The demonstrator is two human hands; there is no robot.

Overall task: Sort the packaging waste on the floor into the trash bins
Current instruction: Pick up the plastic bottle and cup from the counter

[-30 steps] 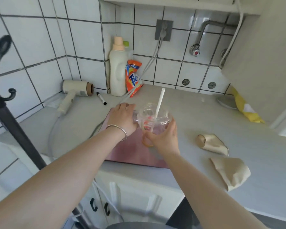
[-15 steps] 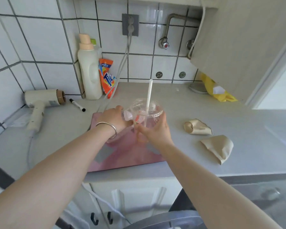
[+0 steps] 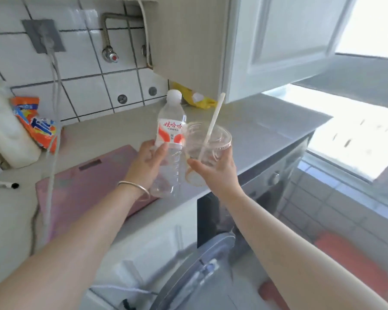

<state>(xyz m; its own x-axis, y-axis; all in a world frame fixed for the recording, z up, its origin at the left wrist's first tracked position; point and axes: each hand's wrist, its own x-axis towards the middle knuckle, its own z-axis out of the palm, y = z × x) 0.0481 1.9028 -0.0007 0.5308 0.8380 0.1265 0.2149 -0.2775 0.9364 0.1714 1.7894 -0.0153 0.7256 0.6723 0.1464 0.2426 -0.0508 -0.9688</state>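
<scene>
Held above the grey worktop (image 3: 267, 128): in my left hand (image 3: 147, 162), gripped upright, one clear plastic water bottle with red-and-white label (image 3: 169, 148); in my right hand (image 3: 215, 172), clasped just beside it, one clear plastic cup with white straw (image 3: 205, 151).

Am standing in home laundry corner. White tiled wall (image 3: 87, 95) with water valve (image 3: 109, 55) and plugged socket (image 3: 44, 35) is running behind grey table (image 3: 255, 126). Detergent jug (image 3: 7, 130) and washing-powder bag (image 3: 35, 124) are sitting there. Front-loading washer (image 3: 211, 271) is standing below, white cabinet (image 3: 267, 41) hanging above.
</scene>
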